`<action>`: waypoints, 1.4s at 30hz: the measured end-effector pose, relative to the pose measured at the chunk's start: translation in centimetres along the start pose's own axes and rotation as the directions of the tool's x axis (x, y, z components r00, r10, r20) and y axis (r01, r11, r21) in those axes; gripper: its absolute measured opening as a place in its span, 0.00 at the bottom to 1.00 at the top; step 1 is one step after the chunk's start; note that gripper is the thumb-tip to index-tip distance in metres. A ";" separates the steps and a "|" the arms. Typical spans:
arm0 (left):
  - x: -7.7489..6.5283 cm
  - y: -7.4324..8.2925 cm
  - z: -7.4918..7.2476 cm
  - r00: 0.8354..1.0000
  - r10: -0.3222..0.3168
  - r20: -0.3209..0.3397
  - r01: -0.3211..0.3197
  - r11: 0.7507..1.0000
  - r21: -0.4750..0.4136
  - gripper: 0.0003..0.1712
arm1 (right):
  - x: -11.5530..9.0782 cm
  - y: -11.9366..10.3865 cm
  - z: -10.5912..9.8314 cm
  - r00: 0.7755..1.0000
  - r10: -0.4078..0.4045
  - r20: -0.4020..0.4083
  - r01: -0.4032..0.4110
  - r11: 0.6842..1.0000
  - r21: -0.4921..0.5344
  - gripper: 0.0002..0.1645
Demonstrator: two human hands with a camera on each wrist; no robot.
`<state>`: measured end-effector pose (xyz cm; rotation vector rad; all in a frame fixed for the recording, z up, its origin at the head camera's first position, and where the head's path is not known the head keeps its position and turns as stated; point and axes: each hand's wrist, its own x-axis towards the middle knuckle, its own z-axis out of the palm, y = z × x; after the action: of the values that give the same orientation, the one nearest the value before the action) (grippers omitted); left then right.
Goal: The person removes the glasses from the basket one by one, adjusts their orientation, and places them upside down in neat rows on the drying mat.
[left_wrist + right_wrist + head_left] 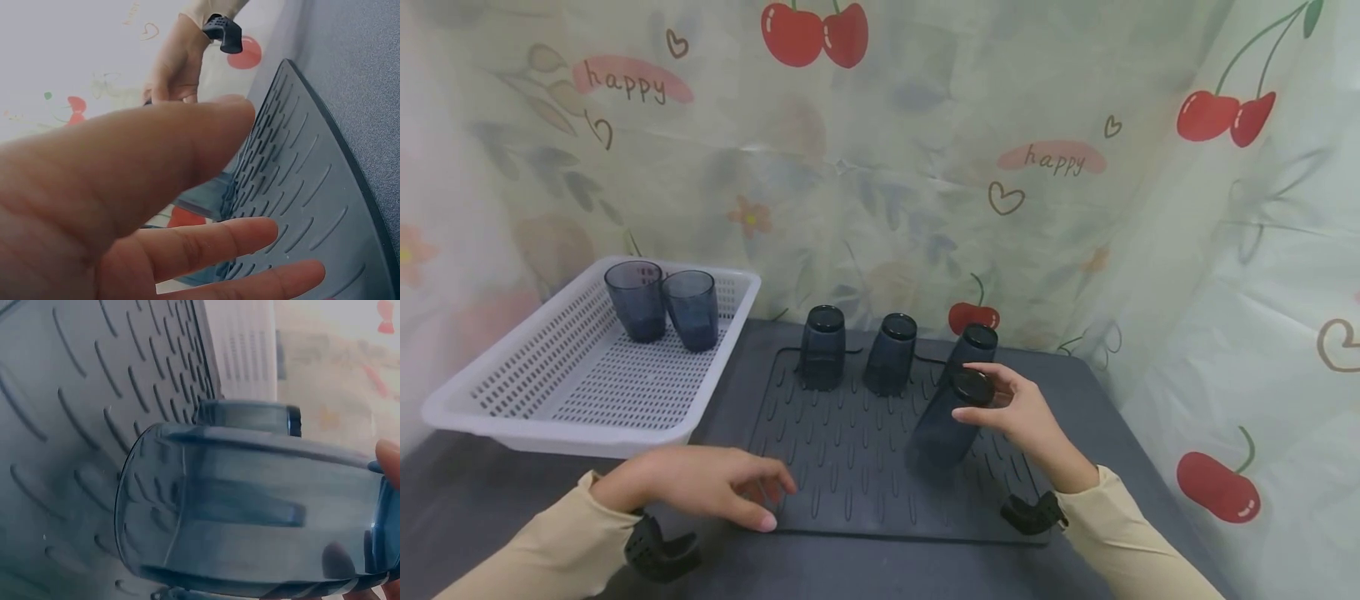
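Note:
My right hand (1022, 412) grips a blue-grey drinking glass (946, 429) near its base. The glass is upside down over the right part of a dark ridged drying mat (865, 500). In the right wrist view its rim (119, 506) is close to the ridges; I cannot tell whether it touches. Behind it another upturned glass (977, 340) is partly hidden. Two more upturned glasses, one in the middle (891, 358) and one to the left (822, 350), stand along the mat's back. My left hand (715, 483) hovers by the mat's front left corner, fingers relaxed and holding nothing.
A white slotted plastic basket (711, 387) is at the left, with two upright glasses, one left (638, 304) and one right (692, 312), at its far end. A patterned curtain (880, 167) hangs behind the dark grey tabletop (850, 571) and along its sides.

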<state>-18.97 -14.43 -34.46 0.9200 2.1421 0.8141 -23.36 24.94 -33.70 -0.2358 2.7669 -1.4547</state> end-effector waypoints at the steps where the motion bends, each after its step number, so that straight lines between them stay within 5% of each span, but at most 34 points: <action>1: 0.0 0.0 0.0 1.000 0.002 0.000 -0.002 1.000 0.001 0.22 | 0.0 0.2 -0.1 1.000 0.011 -0.005 -0.011 1.000 0.001 0.45; 19: 0.4 0.0 0.0 1.000 -0.009 0.006 0.009 1.000 -0.002 0.22 | 0.1 2.2 -1.9 0.989 0.123 -0.084 -0.120 0.992 0.040 0.47; 42: 0.4 0.1 -0.2 1.000 -0.015 0.010 0.015 1.000 -0.003 0.21 | -0.8 2.9 -2.3 0.988 0.151 -0.039 -0.152 0.988 -0.013 0.50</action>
<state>-19.26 -14.12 -34.42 0.9037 2.1360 0.8034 -23.14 28.58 -34.82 0.0022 2.7563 -1.4158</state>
